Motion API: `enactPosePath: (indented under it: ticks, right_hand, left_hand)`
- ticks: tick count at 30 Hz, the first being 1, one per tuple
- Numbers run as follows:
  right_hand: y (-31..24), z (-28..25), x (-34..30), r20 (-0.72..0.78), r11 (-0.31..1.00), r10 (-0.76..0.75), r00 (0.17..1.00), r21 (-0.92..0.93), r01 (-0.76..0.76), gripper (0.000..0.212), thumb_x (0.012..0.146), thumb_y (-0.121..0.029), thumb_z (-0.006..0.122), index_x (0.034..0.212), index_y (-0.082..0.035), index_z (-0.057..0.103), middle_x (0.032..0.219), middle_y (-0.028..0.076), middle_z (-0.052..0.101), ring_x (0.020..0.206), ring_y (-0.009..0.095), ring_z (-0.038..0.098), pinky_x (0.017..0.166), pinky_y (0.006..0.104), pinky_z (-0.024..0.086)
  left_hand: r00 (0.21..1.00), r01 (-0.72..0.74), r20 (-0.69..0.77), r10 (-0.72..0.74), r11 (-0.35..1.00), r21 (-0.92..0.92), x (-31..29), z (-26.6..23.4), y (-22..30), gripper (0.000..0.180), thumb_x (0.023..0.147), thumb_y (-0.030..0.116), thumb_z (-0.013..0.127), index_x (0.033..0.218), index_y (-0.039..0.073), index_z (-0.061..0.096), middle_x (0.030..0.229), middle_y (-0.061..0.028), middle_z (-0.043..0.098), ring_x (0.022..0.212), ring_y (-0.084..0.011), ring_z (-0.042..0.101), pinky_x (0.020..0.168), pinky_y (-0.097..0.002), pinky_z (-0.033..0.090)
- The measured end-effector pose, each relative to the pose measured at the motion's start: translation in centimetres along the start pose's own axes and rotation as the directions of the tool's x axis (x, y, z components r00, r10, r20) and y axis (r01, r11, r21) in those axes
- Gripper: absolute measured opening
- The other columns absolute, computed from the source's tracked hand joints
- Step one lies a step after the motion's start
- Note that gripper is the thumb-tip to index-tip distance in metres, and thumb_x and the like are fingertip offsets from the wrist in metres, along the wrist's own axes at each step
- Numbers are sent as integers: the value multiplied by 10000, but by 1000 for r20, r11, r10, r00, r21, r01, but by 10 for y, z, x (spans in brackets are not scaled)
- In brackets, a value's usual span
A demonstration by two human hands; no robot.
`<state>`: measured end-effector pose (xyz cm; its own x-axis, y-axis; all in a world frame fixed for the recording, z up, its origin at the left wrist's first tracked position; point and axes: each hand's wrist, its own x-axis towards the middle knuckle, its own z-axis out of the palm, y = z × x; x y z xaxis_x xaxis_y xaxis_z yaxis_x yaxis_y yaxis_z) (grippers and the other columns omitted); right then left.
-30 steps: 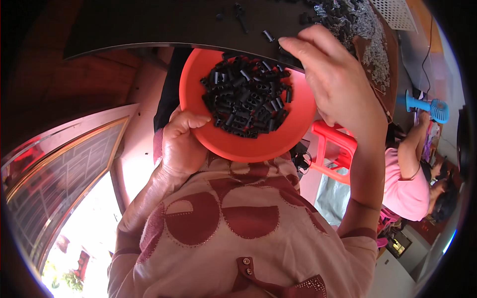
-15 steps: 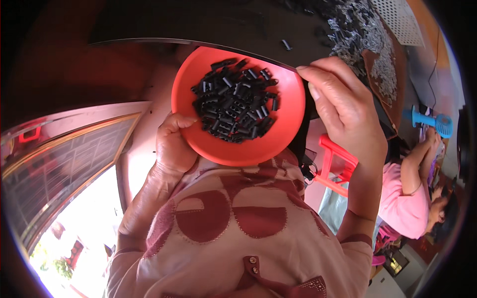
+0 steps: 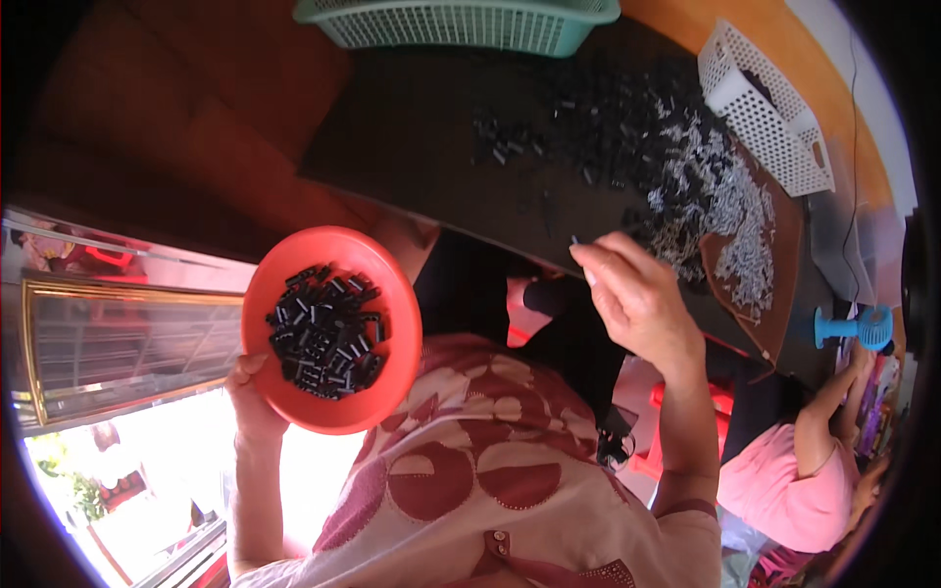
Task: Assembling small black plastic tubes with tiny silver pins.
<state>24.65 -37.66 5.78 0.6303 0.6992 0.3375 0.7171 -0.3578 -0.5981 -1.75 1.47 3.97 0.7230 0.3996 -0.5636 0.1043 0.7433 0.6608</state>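
My left hand (image 3: 257, 400) grips the rim of a round red-orange plastic bowl (image 3: 400, 338), thumb inside the edge. Many small black tube-like plastic pieces (image 3: 328, 333) are heaped in the bowl, which is held off the table at the left. Over the near edge of the dark table (image 3: 421, 167), my right hand (image 3: 637, 304) has thumb and fingers closed in a pinch. At its fingertips shows one small black piece (image 3: 575, 240), mostly covered by them.
Loose black pieces (image 3: 608, 127) and a pile of small silvery metal parts (image 3: 747, 255) lie on the table. A green basket (image 3: 461, 24) and a white perforated basket (image 3: 769, 122) stand along the back. To the right are a blue fan (image 3: 853, 326) and a seated person in pink (image 3: 789, 480).
The bowl has moved left and down, away from the table edge, with my left hand on it. My right hand has shifted lower in view. More of the table and baskets shows.
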Motion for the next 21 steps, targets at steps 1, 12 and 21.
enactPosePath:
  ticks: [1,12,21]
  right_hand:
    - [-1,5,0,-16,1000,-11,1000,-13,11,321,787,68,680,1098,-7,649,928,99,614,743,273,653,623,367,546]
    - [-4,39,-12,-254,998,-29,967,38,40,410,694,65,691,1098,2,658,908,109,599,726,268,631,594,357,531]
    - [-9,47,-10,-338,996,-87,937,2,93,316,735,-18,711,1043,9,648,876,92,590,684,262,603,598,371,509]
  left_hand:
    - [999,-29,30,29,1000,5,3,14,9,536,850,224,528,1319,-33,574,1300,-176,651,1183,-324,622,1081,-443,459]
    - [827,-312,507,242,949,56,153,178,180,343,1009,119,478,1309,-32,546,1304,-175,630,1217,-309,611,1054,-488,510]
    - [898,-440,206,388,806,396,278,294,207,332,1000,115,463,1286,-37,535,1323,-176,603,1201,-334,605,993,-522,545]
